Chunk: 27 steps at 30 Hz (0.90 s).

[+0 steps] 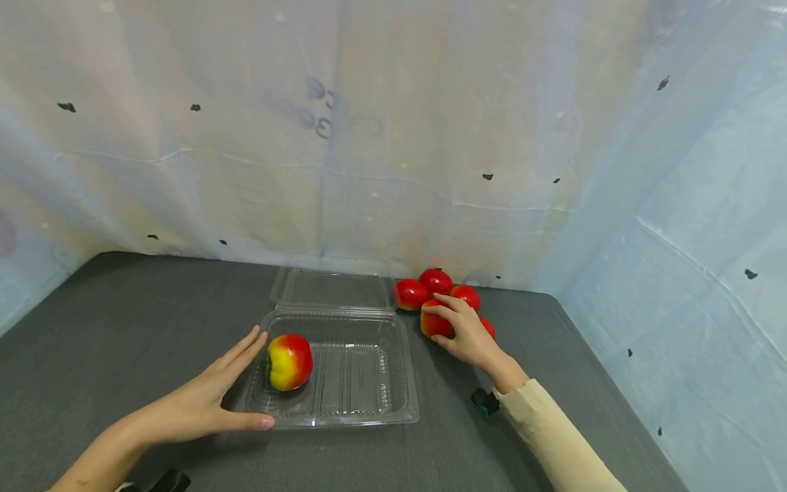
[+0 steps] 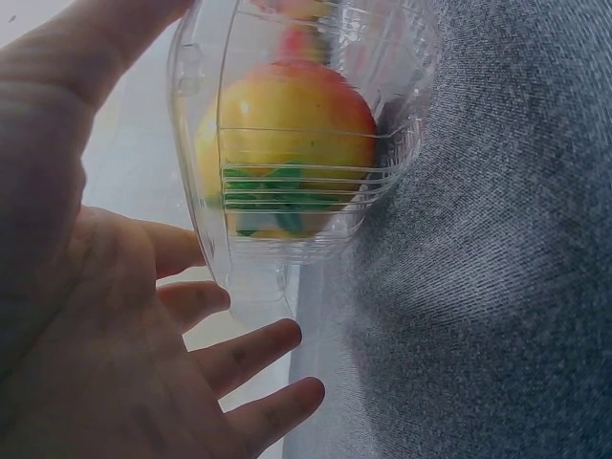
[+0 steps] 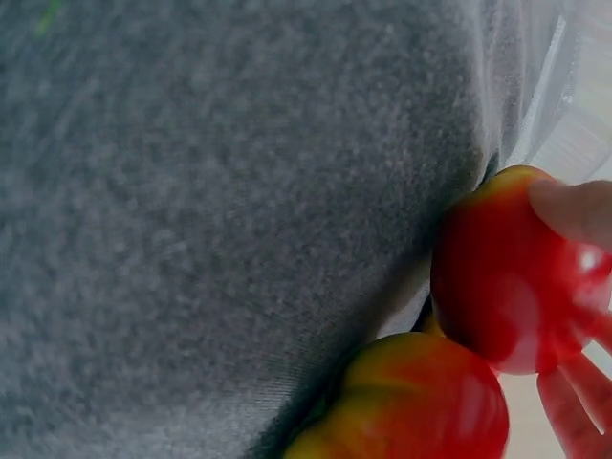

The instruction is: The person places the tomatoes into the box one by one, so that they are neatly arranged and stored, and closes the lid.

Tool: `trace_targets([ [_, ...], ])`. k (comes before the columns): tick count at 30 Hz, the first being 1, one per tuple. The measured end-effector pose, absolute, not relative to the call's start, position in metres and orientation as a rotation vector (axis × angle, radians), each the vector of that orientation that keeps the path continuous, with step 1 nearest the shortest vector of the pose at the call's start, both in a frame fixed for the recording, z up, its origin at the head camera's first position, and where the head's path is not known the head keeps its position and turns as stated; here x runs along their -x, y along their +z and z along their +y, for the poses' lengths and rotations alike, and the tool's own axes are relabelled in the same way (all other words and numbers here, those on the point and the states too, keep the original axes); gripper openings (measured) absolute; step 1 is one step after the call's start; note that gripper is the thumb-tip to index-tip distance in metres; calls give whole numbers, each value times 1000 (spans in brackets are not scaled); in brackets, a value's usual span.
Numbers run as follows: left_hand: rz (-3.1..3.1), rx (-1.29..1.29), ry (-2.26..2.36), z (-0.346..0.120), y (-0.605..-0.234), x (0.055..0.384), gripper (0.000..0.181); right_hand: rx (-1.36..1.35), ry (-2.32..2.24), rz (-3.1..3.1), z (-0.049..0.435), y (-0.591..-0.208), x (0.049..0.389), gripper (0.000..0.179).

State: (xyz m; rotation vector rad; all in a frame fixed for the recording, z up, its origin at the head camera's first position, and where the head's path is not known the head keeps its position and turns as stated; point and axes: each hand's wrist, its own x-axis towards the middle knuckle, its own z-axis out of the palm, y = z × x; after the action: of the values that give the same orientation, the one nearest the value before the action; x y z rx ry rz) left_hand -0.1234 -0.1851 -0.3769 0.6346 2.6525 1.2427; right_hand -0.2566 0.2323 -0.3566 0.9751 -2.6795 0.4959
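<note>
A clear plastic clamshell box [image 1: 344, 420] lies with its lid [image 1: 335, 290] folded back behind it. One red-and-yellow apple [image 1: 290, 362] sits in the box's left part; in the left wrist view its green leafy stem end shows through the ribbed wall. My left hand [image 1: 203, 403] is spread at the box's left side, thumb at the front corner and fingertips by the rim. My right hand [image 1: 466, 333] grips a red apple [image 3: 521, 273] between thumb and fingers, beside the other apples.
More red apples cluster behind and beside my right hand, among them one by the lid [image 1: 410, 294], one at the back [image 1: 436, 280] and one at the right [image 1: 466, 296]. A translucent plastic sheet [image 1: 393, 171] hangs behind the grey table [image 1: 154, 321].
</note>
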Motion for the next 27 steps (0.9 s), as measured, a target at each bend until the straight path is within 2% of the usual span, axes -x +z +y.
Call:
trace_targets([
  [27,2664,-628,1232,-185,-375,122,108,-956,636,-2588,225,-324,248,52],
])
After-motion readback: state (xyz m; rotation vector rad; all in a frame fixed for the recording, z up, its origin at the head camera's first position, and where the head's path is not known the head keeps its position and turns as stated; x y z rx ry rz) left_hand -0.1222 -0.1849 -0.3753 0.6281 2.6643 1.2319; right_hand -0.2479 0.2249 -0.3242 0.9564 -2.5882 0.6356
